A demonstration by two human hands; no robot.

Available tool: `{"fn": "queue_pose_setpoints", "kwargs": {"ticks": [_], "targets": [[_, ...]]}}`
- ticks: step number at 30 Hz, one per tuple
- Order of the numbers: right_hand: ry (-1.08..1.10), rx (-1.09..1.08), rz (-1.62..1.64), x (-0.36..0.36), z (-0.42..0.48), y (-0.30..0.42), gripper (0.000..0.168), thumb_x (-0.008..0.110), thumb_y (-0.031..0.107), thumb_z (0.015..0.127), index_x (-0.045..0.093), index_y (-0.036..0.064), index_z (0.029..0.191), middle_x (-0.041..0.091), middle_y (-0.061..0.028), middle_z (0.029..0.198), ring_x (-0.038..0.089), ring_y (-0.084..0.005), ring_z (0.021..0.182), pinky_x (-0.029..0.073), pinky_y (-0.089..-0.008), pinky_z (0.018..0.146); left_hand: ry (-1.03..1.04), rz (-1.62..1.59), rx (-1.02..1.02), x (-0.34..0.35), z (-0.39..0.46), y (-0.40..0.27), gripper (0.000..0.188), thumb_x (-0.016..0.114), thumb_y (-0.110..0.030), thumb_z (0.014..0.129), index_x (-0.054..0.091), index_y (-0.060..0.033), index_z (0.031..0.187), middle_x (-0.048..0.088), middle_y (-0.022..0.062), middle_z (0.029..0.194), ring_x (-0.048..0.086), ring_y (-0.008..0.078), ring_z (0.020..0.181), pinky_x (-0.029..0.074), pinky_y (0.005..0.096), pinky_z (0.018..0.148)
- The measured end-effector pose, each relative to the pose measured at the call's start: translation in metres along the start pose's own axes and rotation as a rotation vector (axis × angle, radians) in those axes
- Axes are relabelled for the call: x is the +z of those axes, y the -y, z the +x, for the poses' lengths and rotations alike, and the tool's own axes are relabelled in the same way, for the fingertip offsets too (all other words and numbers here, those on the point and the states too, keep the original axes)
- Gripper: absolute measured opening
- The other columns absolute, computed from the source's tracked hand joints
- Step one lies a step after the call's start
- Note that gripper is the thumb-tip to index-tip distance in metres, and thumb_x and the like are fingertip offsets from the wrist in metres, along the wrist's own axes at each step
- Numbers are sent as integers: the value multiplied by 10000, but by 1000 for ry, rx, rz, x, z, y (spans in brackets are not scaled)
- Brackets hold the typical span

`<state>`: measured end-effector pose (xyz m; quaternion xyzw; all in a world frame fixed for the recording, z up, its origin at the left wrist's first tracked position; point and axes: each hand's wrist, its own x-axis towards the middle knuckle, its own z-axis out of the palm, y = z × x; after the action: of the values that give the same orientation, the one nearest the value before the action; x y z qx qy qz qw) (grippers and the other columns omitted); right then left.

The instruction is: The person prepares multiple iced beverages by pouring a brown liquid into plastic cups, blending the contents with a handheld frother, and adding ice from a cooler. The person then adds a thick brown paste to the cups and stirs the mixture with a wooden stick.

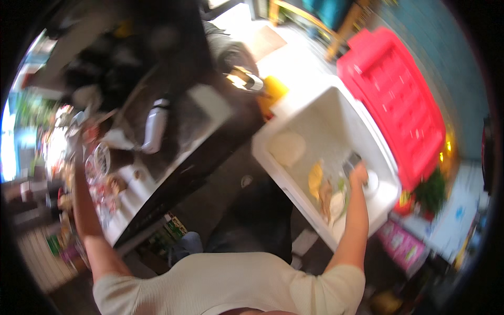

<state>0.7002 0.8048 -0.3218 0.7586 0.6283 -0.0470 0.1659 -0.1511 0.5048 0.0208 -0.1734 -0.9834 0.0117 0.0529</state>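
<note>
My right hand [357,174] is closed on a small grey metal container [351,163] inside an open white cooler bin [271,162]. Beside it in the bin stands a white round container [371,183]. Further left in the bin lie a yellow item [315,179], a brown item, green stalks and a pale round bag [287,148], all blurred. My left arm reaches over the dark counter at the left. The left hand [76,136] is badly blurred among the things there, so its grip cannot be made out.
A red lid [397,106] leans open behind the bin. On the counter are a white bottle [155,126], a round tub [102,159] and several blurred packages. A pink box [402,245] and a green plant [431,193] are at the right. Someone's jeans-clad knee [191,242] shows below the counter.
</note>
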Motion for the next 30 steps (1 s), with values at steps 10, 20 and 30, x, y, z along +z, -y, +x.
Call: {"fn": "queue_pose_setpoints", "kwargs": {"ticks": [10, 20, 30], "targets": [[267, 163, 587, 72, 42, 86, 542, 565, 211, 814, 405, 108, 1320, 567, -213, 1198, 543, -379, 1110, 435, -463, 921, -261, -448, 240, -118, -197, -71, 971, 759, -505, 588, 389, -8, 1336, 547, 123, 1155, 567, 240, 1001, 441, 368, 859], [376, 44, 1189, 88, 65, 118, 525, 539, 180, 825, 409, 147, 1333, 625, -231, 1034, 603, -386, 958, 474, -465, 813, 594, -961, 75, -78, -422, -233, 1026, 837, -293, 567, 293, -23, 1395, 476, 84, 1183, 538, 194, 1006, 461, 321, 853], [432, 93, 513, 46, 63, 59, 401, 515, 155, 833, 494, 103, 1230, 607, -220, 1106, 581, -373, 1045, 459, -485, 861, 520, -825, 712, 32, -460, -331, 992, 828, -110, 542, 312, -22, 1385, 348, 135, 1263, 447, 242, 1146, 415, 368, 967]]}}
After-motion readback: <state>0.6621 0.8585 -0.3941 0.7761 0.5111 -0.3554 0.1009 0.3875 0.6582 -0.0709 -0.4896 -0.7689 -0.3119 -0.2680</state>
